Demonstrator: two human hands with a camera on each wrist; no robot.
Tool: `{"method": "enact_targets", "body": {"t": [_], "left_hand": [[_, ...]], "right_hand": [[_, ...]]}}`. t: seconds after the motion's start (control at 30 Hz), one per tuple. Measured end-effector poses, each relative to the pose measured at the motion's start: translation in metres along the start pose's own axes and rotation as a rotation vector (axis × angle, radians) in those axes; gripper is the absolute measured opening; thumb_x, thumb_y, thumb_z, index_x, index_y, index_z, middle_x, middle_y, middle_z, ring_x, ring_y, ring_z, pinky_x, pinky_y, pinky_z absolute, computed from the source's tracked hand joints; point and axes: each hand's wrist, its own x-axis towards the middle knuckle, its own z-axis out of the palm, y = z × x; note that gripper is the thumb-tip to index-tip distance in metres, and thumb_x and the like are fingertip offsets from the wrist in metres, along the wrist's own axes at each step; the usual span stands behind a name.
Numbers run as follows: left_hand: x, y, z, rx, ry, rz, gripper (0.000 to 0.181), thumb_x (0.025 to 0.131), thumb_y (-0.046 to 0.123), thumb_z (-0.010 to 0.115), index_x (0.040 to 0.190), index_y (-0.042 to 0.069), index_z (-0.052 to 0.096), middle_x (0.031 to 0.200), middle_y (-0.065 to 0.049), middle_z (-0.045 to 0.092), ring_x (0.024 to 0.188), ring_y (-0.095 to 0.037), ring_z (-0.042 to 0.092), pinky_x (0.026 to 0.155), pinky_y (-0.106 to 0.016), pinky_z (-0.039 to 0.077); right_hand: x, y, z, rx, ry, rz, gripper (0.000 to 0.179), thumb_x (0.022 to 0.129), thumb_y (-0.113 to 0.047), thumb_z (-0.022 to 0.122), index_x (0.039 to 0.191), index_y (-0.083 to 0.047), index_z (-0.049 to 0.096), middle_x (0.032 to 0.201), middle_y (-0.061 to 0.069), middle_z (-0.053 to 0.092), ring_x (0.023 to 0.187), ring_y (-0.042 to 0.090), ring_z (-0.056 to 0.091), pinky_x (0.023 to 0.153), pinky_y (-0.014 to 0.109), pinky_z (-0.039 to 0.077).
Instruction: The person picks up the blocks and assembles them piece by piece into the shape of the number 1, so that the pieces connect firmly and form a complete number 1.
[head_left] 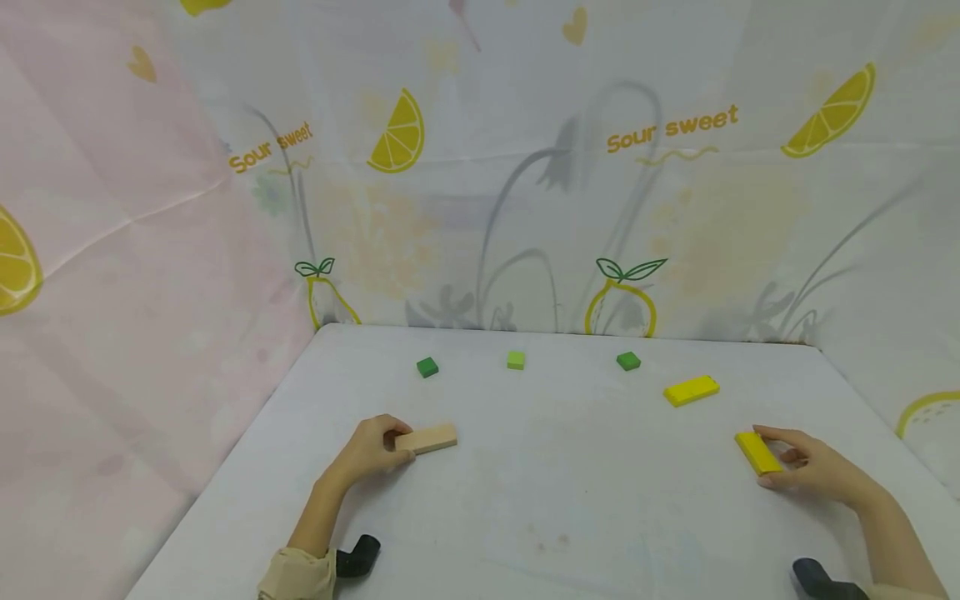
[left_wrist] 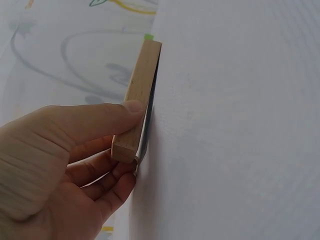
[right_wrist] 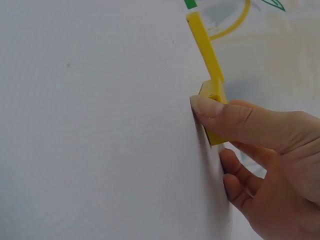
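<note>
My left hand point(head_left: 369, 450) pinches one end of a plain wooden block point(head_left: 431, 437) between thumb and fingers. In the left wrist view the thumb presses the face of that block point(left_wrist: 142, 75), and a dark shadow runs along its underside. On the right, my right hand point(head_left: 821, 471) grips a short yellow block point(head_left: 757, 453) near the tabletop. The right wrist view has the thumb across this yellow block point(right_wrist: 217, 136), hiding part of it. Just beyond lies a second yellow block point(head_left: 692, 391), flat on the table and apart from the hand.
Along the far side of the white table point(head_left: 555, 500) sit a dark green block point(head_left: 427, 367), a light green block point(head_left: 516, 360) and another dark green block point(head_left: 628, 361). A printed cloth point(head_left: 480, 208) hangs behind the table and at both sides.
</note>
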Motion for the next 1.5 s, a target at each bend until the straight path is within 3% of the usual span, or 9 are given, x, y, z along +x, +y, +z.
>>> {"method": "enact_targets", "body": {"t": [0.07,0.13,0.2,0.3,0.57,0.83,1.17,1.5], "left_hand": [[0.001,0.001,0.001,0.005,-0.007,0.003,0.029,0.072,0.005,0.077,0.098,-0.003,0.067,0.092,-0.006,0.064,0.083,-0.016,0.055,0.075,-0.034,0.047],[0.001,0.002,0.002,0.012,-0.020,0.026,0.029,0.073,0.005,0.077,0.098,-0.003,0.067,0.091,-0.006,0.064,0.082,-0.015,0.054,0.074,-0.033,0.047],[0.001,0.004,0.002,0.019,-0.030,0.061,0.028,0.073,0.005,0.076,0.098,-0.003,0.066,0.091,-0.005,0.064,0.081,-0.015,0.053,0.073,-0.033,0.046],[0.001,0.007,0.004,0.025,-0.041,0.114,0.028,0.074,0.006,0.076,0.098,-0.004,0.066,0.090,-0.005,0.064,0.081,-0.015,0.052,0.072,-0.030,0.046],[0.001,0.010,0.011,-0.018,-0.044,0.179,0.029,0.074,0.008,0.076,0.100,-0.003,0.066,0.093,-0.007,0.065,0.084,-0.018,0.057,0.075,-0.031,0.048],[0.004,0.023,0.020,-0.061,-0.066,0.241,0.028,0.075,0.008,0.075,0.099,-0.003,0.066,0.092,-0.007,0.065,0.083,-0.018,0.059,0.074,-0.029,0.049],[0.005,0.032,0.031,-0.065,-0.069,0.287,0.027,0.076,0.007,0.075,0.099,-0.003,0.066,0.093,-0.007,0.066,0.083,-0.018,0.059,0.074,-0.028,0.050],[0.005,0.038,0.036,-0.079,-0.084,0.286,0.026,0.075,0.006,0.075,0.098,-0.002,0.066,0.091,-0.006,0.065,0.082,-0.017,0.059,0.074,-0.028,0.050]], "right_hand": [[0.001,0.000,-0.002,0.008,-0.010,0.008,0.064,0.078,-0.017,0.074,0.136,-0.006,0.048,0.118,-0.020,0.045,0.098,0.036,0.052,0.072,0.035,0.045],[0.002,-0.001,-0.003,0.013,-0.025,0.010,0.064,0.079,-0.016,0.074,0.136,-0.007,0.048,0.127,0.002,0.050,0.097,0.035,0.051,0.072,0.037,0.044],[0.003,-0.003,-0.005,0.011,-0.040,0.024,0.064,0.079,-0.017,0.074,0.136,-0.007,0.047,0.129,0.029,0.043,0.095,0.033,0.050,0.071,0.037,0.044],[0.006,-0.005,-0.006,0.015,-0.061,0.054,0.064,0.080,-0.017,0.074,0.135,-0.002,0.045,0.129,0.039,0.034,0.093,0.030,0.049,0.069,0.035,0.043],[0.008,-0.008,-0.001,-0.018,-0.019,0.100,0.066,0.079,-0.020,0.074,0.127,0.013,0.042,0.127,0.039,0.037,0.087,0.025,0.046,0.067,0.033,0.041],[0.007,-0.008,0.005,-0.046,0.049,0.096,0.065,0.078,-0.023,0.075,0.126,0.012,0.047,0.123,0.034,0.043,0.080,0.018,0.041,0.065,0.029,0.037],[0.006,-0.011,0.008,-0.062,0.088,0.127,0.065,0.080,-0.027,0.074,0.124,0.013,0.047,0.122,0.038,0.042,0.090,0.030,0.047,0.068,0.036,0.043],[0.005,-0.010,0.008,-0.080,0.090,0.104,0.063,0.078,-0.022,0.075,0.122,0.015,0.048,0.118,0.038,0.045,0.092,0.038,0.053,0.071,0.044,0.048]]}}
